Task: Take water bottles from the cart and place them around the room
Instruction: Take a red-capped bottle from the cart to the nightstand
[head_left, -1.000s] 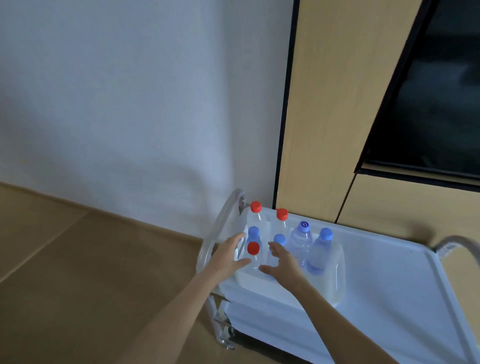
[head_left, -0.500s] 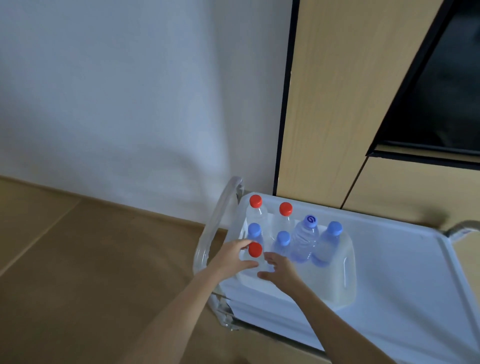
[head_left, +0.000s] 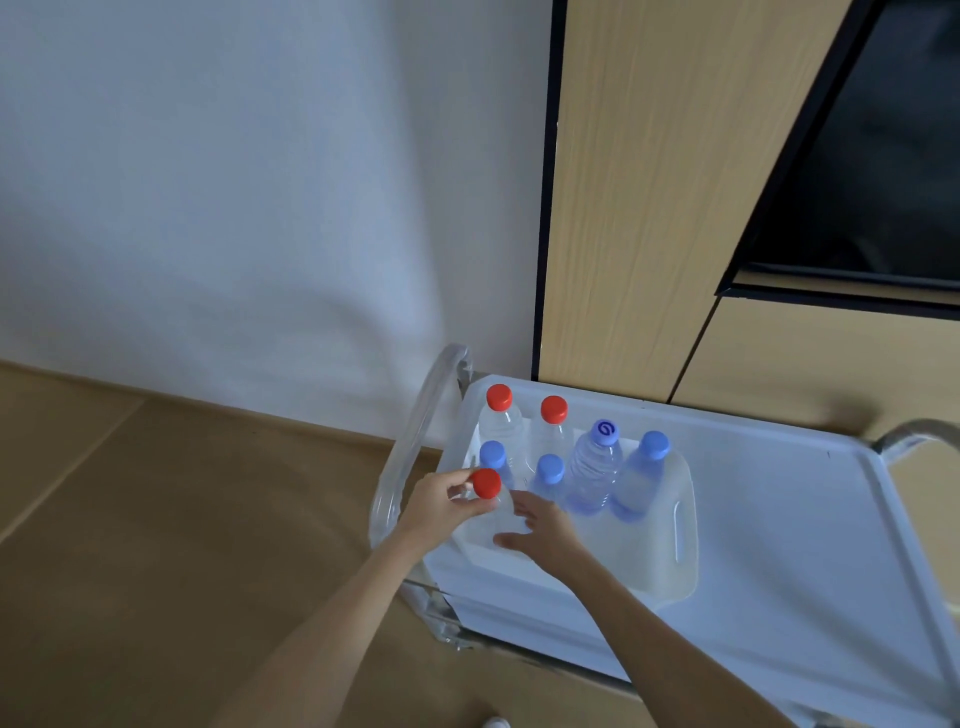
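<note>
Left hand (head_left: 436, 506) curled round the neck of a red-capped bottle (head_left: 486, 486) in the clear bin (head_left: 680, 525) on the white cart (head_left: 810, 519). Right hand (head_left: 545, 535) just beside, fingers relaxed, holding nothing. Six more bottles (head_left: 592, 467) upright just beyond both hands.
</note>
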